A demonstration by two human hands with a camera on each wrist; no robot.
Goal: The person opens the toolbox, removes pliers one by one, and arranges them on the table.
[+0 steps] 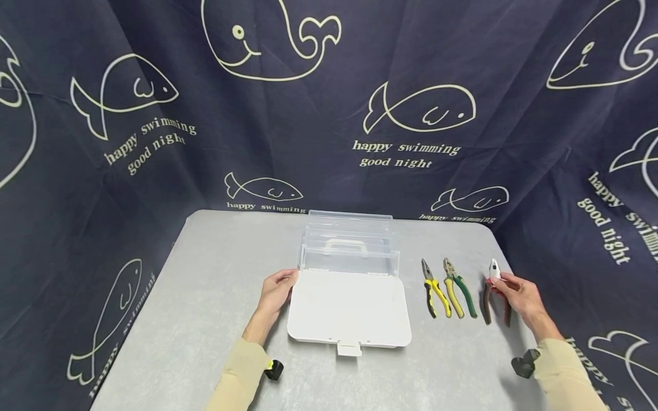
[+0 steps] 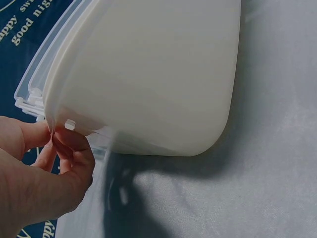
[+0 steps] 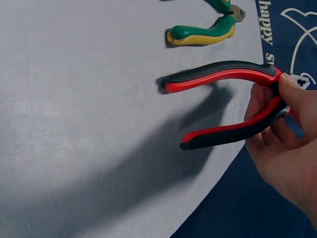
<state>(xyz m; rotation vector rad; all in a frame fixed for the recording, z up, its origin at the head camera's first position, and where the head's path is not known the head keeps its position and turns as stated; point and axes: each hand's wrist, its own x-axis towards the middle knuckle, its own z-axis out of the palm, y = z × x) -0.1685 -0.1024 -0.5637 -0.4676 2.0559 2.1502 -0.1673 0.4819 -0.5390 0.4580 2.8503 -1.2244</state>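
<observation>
A storage box (image 1: 349,308) with a white, latched front part and a clear plastic section (image 1: 349,242) behind it sits mid-table. My left hand (image 1: 277,290) pinches its edge at the back left corner; in the left wrist view the fingers (image 2: 74,158) and thumb meet at the rim beside the clear section. On the right, my right hand (image 1: 521,294) grips red-and-black pliers (image 3: 225,74) near the pivot. Their handles are spread and point toward the table's near side, with the silver nose (image 1: 494,267) showing past the fingertips.
Left of the red-and-black pliers lie green-and-yellow pliers (image 1: 465,297) and yellow-and-black long-nose pliers (image 1: 429,288), side by side on the grey table (image 1: 205,319). A dark blue curtain (image 1: 308,114) with fish drawings hangs around the table's back and sides.
</observation>
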